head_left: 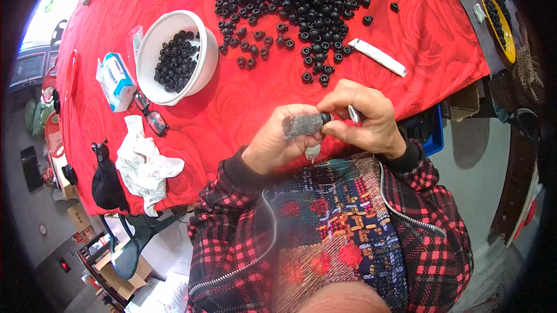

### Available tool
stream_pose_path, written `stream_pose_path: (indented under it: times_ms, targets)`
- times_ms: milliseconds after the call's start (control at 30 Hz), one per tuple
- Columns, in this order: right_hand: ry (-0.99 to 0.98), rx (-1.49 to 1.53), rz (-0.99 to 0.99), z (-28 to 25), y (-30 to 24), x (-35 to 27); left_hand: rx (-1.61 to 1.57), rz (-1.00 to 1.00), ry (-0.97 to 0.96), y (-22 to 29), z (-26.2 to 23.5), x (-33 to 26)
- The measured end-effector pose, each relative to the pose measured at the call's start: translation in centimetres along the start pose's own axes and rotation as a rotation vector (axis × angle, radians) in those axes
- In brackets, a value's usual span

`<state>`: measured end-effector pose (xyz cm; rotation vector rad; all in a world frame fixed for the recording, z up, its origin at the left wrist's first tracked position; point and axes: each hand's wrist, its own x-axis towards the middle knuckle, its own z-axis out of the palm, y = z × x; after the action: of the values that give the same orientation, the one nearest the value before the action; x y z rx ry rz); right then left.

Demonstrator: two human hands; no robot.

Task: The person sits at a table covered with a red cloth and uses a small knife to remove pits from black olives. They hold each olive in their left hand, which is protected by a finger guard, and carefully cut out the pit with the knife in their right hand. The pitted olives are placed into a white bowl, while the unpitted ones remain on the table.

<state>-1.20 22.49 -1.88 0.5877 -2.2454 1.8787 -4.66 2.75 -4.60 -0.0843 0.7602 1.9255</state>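
Black rounded piece (pixel 326 118), held by left fingers (pixel 297 109) and right fingers (pixel 343 131), abuts a grey textured sleeve (pixel 301 126).

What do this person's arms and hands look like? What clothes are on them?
The left sleeve and right sleeve are black with a pinkish-red checked pattern. Each ends in a plain black cuff. The left hand and right hand have no gloves on.

the blue-and-white box (pixel 120 81) carries small printing, too blurred here to be read with certainty.
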Motion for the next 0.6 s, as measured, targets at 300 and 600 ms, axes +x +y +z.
stream_pose_path:
  times_ms: [300, 600]
  targets:
    - [0.058, -0.06, -0.189, 0.9, 0.7, 0.2, 0.03, 0.039, -0.078, 1.2, 0.5, -0.7]
    - [0.142, -0.364, -0.414, 1.0, 0.3, 0.2, 0.036, 0.212, 0.029, 0.3, 1.4, -1.2]
